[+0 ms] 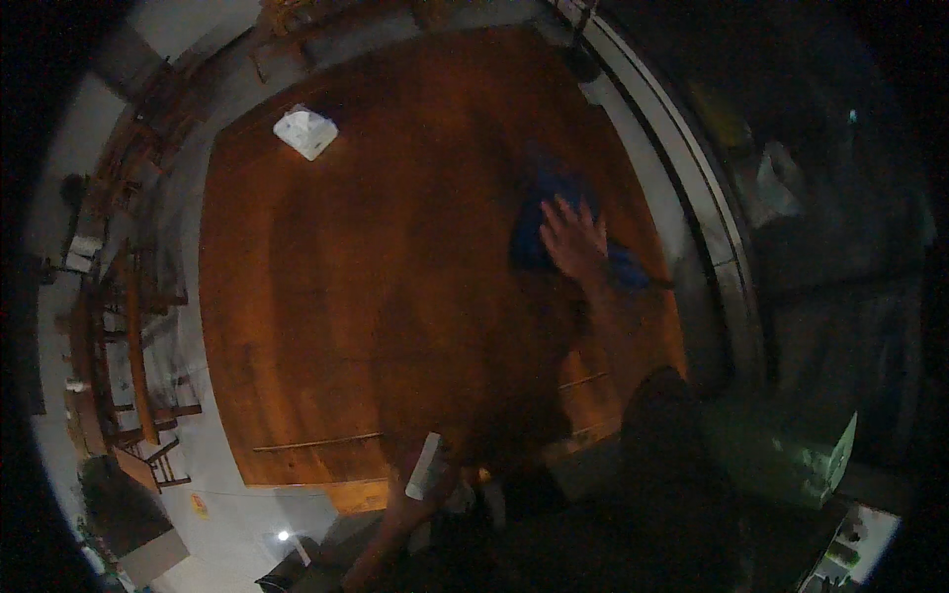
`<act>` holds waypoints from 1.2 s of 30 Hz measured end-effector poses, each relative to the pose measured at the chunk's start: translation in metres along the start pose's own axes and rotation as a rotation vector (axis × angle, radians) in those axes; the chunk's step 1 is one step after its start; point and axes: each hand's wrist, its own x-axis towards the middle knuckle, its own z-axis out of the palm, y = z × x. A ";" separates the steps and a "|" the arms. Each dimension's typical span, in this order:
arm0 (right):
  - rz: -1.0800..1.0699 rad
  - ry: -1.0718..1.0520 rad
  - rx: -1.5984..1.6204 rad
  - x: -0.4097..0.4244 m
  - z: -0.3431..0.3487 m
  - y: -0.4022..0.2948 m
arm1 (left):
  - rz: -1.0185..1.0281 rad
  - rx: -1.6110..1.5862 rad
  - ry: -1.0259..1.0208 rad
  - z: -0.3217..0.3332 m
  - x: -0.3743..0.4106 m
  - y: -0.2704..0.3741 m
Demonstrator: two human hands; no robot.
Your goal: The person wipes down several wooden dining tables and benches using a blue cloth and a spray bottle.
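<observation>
My right hand (574, 237) lies palm down, fingers spread, on a crumpled blue cloth (528, 236). The cloth rests on a large reddish-brown wooden tabletop (356, 282), towards its right side. Low in the picture, at the table's near edge, my left hand (437, 493) is closed around a pale, narrow rectangular object (425, 467). Shadow hides much of that hand, and what the object is cannot be made out. A folded white packet or paper (305, 132) sits near the table's far left corner.
Wooden chairs (137, 348) stand left of the table on a grey floor (222, 415). A pale rail or track (697, 170) curves along the right. Beyond it, a whitish bag (778, 181) shows dimly. A green container (815, 459) is at lower right. The room is dark.
</observation>
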 end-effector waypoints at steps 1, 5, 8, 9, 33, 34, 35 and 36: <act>0.023 -0.016 -0.016 -0.005 -0.003 0.005 | -0.010 -0.012 0.015 0.006 0.001 0.001; 0.025 -0.112 -0.016 -0.093 -0.039 0.026 | -0.078 0.173 -0.140 0.034 0.022 0.019; -0.008 -0.233 0.141 -0.223 -0.090 0.010 | 0.045 0.185 -0.176 0.050 0.021 -0.017; 0.005 -0.298 0.157 -0.257 -0.103 0.009 | 0.109 0.143 -0.164 0.060 0.022 -0.024; -0.040 0.246 0.142 -0.218 -0.061 0.025 | 0.097 0.110 0.105 0.118 -0.093 0.015; -0.076 0.374 0.187 -0.216 -0.062 -0.010 | 0.089 0.104 0.127 0.123 -0.103 0.012; -0.144 0.213 0.366 -0.222 -0.039 -0.030 | 0.092 0.096 0.131 0.130 -0.111 0.013; -0.204 0.027 0.465 -0.216 -0.054 -0.073 | 0.079 0.092 0.158 0.135 -0.122 0.010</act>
